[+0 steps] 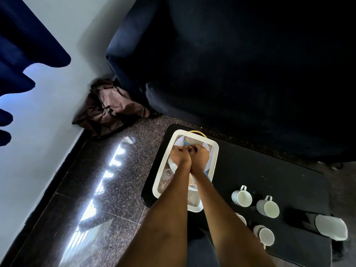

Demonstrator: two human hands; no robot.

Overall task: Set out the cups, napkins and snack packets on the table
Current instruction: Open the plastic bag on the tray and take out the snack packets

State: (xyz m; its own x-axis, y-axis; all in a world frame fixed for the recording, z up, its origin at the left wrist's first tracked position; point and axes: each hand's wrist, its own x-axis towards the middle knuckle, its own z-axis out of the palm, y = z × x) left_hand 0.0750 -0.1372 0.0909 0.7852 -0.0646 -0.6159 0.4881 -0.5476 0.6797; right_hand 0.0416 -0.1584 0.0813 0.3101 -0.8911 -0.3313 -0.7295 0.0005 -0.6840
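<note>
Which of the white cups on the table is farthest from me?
The cup nearest the tray, with its handle pointing away. The other cups sit closer to you.

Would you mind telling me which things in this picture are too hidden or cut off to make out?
- Head view: what the left hand and right hand hold in the tray; the fingers cover it.
- Head view: the plate, mostly under both hands.
- Head view: a fourth cup, largely behind the right forearm.
- Head view: the sofa, too dark for detail.
</note>
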